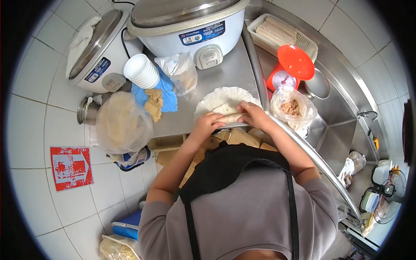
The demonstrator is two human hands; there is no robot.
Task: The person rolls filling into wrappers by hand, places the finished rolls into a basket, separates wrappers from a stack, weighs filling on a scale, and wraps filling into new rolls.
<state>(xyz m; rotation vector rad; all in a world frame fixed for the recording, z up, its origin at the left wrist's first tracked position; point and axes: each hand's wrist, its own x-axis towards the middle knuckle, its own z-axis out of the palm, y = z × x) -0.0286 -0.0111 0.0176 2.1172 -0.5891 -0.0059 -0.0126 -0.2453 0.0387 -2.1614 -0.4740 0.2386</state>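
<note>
A round, thin white wrapper point(219, 97) lies flat on the steel counter near its front edge. Along its near side is a rolled wrapper point(229, 118), pale and tube-shaped. My left hand point(208, 125) has its fingers curled over the left end of this roll. On the right end rests my right hand point(253, 114), fingers bent around it. What is inside the roll is hidden. Right of my right hand sits a plastic bag of brownish shredded filling point(291, 107).
Two rice cookers point(186, 32) stand at the back. Stacked white cups point(142, 71), a blue cloth point(167, 93) and a plastic bag point(180, 73) are at left. A red scale point(284, 79) and a basket of rolls point(310, 45) stand right, beyond a raised metal rim.
</note>
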